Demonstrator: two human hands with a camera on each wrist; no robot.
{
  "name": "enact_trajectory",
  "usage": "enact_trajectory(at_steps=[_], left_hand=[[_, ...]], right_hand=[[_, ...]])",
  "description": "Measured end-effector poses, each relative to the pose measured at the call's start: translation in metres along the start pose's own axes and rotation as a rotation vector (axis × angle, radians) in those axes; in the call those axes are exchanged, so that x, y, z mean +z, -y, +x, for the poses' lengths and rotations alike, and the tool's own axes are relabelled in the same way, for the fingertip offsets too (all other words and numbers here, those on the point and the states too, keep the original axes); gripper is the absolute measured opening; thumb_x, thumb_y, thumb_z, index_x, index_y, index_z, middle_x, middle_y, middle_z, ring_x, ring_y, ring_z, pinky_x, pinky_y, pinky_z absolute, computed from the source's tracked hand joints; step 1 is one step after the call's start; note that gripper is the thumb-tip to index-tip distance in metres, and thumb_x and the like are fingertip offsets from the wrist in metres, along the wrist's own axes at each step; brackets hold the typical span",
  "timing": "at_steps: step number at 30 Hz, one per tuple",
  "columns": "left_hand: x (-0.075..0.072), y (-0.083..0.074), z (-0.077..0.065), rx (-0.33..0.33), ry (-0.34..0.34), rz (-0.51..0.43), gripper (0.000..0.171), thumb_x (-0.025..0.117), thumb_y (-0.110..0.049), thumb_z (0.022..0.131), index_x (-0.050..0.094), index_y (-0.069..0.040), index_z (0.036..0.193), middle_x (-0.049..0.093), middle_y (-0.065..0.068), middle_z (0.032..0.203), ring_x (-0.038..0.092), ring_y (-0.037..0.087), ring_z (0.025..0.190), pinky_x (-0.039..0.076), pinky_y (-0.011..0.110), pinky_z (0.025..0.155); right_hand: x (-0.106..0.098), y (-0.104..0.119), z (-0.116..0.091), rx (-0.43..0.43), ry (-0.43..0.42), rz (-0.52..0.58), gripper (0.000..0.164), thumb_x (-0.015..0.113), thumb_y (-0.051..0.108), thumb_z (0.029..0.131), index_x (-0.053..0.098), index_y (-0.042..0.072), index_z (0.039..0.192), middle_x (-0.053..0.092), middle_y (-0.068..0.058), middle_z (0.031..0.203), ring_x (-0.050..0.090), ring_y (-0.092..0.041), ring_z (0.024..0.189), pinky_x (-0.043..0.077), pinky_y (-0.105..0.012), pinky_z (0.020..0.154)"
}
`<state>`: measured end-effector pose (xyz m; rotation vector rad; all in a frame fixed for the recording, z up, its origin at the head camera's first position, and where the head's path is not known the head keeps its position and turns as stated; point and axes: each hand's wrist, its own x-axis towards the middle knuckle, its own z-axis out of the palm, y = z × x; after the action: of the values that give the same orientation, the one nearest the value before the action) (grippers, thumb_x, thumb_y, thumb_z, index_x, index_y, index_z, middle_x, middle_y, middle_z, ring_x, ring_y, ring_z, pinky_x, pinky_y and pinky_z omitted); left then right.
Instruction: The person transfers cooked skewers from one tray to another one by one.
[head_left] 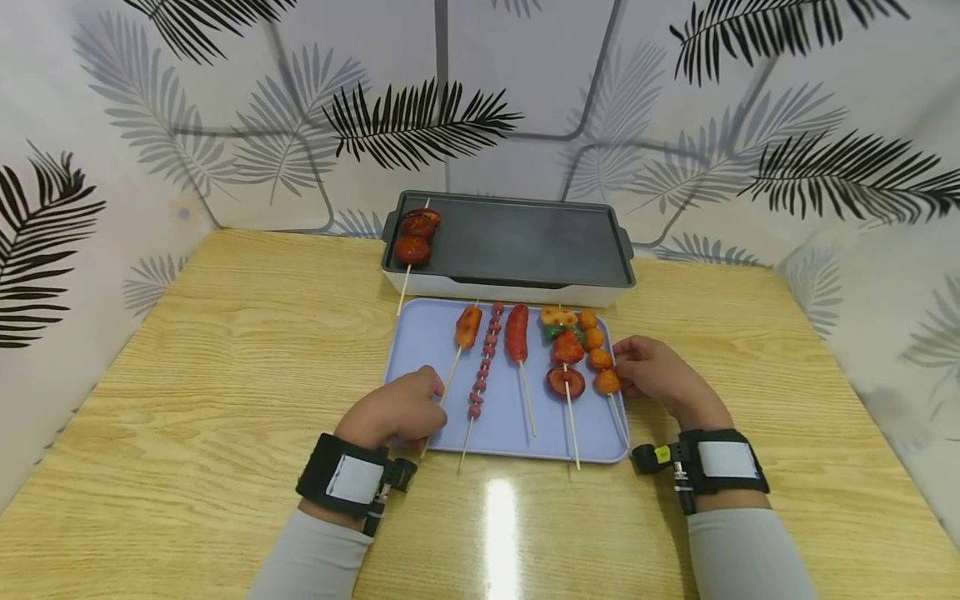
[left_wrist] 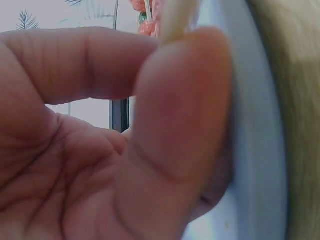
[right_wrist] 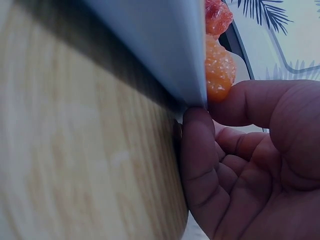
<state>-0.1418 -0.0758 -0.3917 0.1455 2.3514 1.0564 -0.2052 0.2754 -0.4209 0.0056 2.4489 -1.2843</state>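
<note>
A pale blue tray [head_left: 420,346] bears several food skewers. Over its left side, my left hand [head_left: 401,407] pinches the stick of a skewer with one browned orange piece [head_left: 468,327]. In the left wrist view the stick [left_wrist: 177,20] rises blurred between thumb and forefinger. At the tray's right edge, my right hand [head_left: 662,375] pinches the rim, thumb outside and forefinger beside an orange ball [right_wrist: 220,70]. Nearest that hand lies a skewer of orange balls [head_left: 600,359]. A red sausage skewer [head_left: 517,333], a thin pink-beaded skewer [head_left: 486,362] and a mixed skewer [head_left: 567,348] lie between.
Behind the tray stands a dark griddle [head_left: 525,242] with a white base. A skewer of dark red-brown pieces [head_left: 412,250] lies at its left end, its stick jutting over the front. The wooden table [head_left: 225,400] meets a leaf-patterned cloth [head_left: 480,83] at the back.
</note>
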Motion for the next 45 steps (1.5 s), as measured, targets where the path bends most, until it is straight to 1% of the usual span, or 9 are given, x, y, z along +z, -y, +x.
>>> enact_trajectory(at_steps=[10, 16, 21, 27, 31, 35, 37, 43, 45], left_hand=[[0.005, 0.002, 0.005, -0.007, -0.01, -0.018, 0.027, 0.052, 0.0, 0.087, 0.048, 0.002, 0.114, 0.055, 0.008, 0.06, 0.054, 0.017, 0.048, 0.046, 0.027, 0.052], [0.005, 0.003, 0.008, 0.023, -0.022, 0.052, 0.018, 0.056, -0.003, 0.086, 0.051, -0.003, 0.103, 0.054, 0.006, 0.061, 0.051, 0.016, 0.05, 0.041, 0.027, 0.051], [0.005, 0.002, 0.009, 0.027, -0.034, 0.096, 0.01, 0.06, -0.006, 0.088, 0.053, -0.006, 0.096, 0.054, 0.005, 0.064, 0.048, 0.016, 0.05, 0.037, 0.027, 0.049], [0.003, 0.002, 0.01, 0.021, -0.07, 0.131, 0.012, 0.064, -0.017, 0.092, 0.056, -0.007, 0.095, 0.055, 0.005, 0.067, 0.05, 0.016, 0.055, 0.038, 0.028, 0.051], [0.0, 0.002, 0.009, 0.028, -0.125, 0.155, 0.019, 0.063, -0.026, 0.094, 0.059, -0.007, 0.099, 0.057, 0.006, 0.073, 0.051, 0.019, 0.064, 0.039, 0.03, 0.057], [-0.003, 0.002, 0.009, 0.049, -0.203, 0.162, 0.02, 0.062, -0.027, 0.095, 0.061, -0.007, 0.099, 0.058, 0.006, 0.082, 0.052, 0.022, 0.072, 0.04, 0.032, 0.06], [-0.004, 0.001, 0.009, 0.064, -0.247, 0.154, 0.019, 0.062, -0.026, 0.095, 0.061, -0.008, 0.097, 0.058, 0.006, 0.081, 0.052, 0.022, 0.071, 0.04, 0.032, 0.06], [-0.004, 0.006, 0.016, 0.166, -0.407, 0.205, 0.015, 0.063, -0.019, 0.093, 0.06, -0.005, 0.098, 0.054, 0.004, 0.073, 0.052, 0.021, 0.068, 0.04, 0.032, 0.059], [-0.004, 0.007, 0.018, 0.194, -0.461, 0.225, 0.016, 0.064, -0.018, 0.093, 0.061, -0.004, 0.099, 0.054, 0.004, 0.074, 0.052, 0.021, 0.068, 0.041, 0.033, 0.06]], right_hand=[[0.001, 0.0, 0.001, -0.005, -0.001, -0.002, 0.033, 0.046, 0.008, 0.102, 0.046, -0.009, 0.13, 0.056, -0.022, 0.117, 0.059, -0.024, 0.088, 0.053, -0.032, 0.076], [0.0, 0.0, 0.0, -0.002, 0.003, -0.013, 0.034, 0.045, 0.009, 0.102, 0.045, -0.009, 0.131, 0.056, -0.023, 0.117, 0.059, -0.025, 0.089, 0.052, -0.032, 0.076], [0.0, -0.001, 0.0, 0.0, -0.003, -0.013, 0.035, 0.046, 0.01, 0.102, 0.045, -0.009, 0.131, 0.056, -0.022, 0.118, 0.059, -0.025, 0.089, 0.052, -0.031, 0.076], [0.0, -0.001, 0.0, -0.007, -0.003, -0.01, 0.035, 0.046, 0.011, 0.102, 0.046, -0.009, 0.13, 0.056, -0.022, 0.117, 0.058, -0.025, 0.09, 0.052, -0.032, 0.076], [0.0, -0.001, 0.0, -0.01, -0.001, -0.01, 0.034, 0.046, 0.01, 0.101, 0.046, -0.009, 0.13, 0.056, -0.022, 0.116, 0.058, -0.025, 0.089, 0.052, -0.032, 0.076], [0.0, -0.001, -0.001, -0.022, 0.007, -0.01, 0.034, 0.046, 0.009, 0.101, 0.046, -0.011, 0.129, 0.057, -0.022, 0.115, 0.058, -0.024, 0.087, 0.053, -0.032, 0.075], [0.0, -0.002, -0.001, -0.024, 0.007, -0.007, 0.033, 0.046, 0.009, 0.101, 0.046, -0.01, 0.129, 0.057, -0.021, 0.114, 0.059, -0.023, 0.086, 0.053, -0.031, 0.074], [0.0, -0.001, -0.001, -0.022, 0.002, 0.002, 0.033, 0.046, 0.009, 0.101, 0.046, -0.01, 0.129, 0.057, -0.021, 0.113, 0.059, -0.023, 0.086, 0.053, -0.031, 0.074], [0.0, 0.0, -0.001, -0.019, 0.002, 0.0, 0.034, 0.046, 0.009, 0.102, 0.046, -0.009, 0.13, 0.057, -0.021, 0.115, 0.058, -0.023, 0.086, 0.053, -0.031, 0.075]])
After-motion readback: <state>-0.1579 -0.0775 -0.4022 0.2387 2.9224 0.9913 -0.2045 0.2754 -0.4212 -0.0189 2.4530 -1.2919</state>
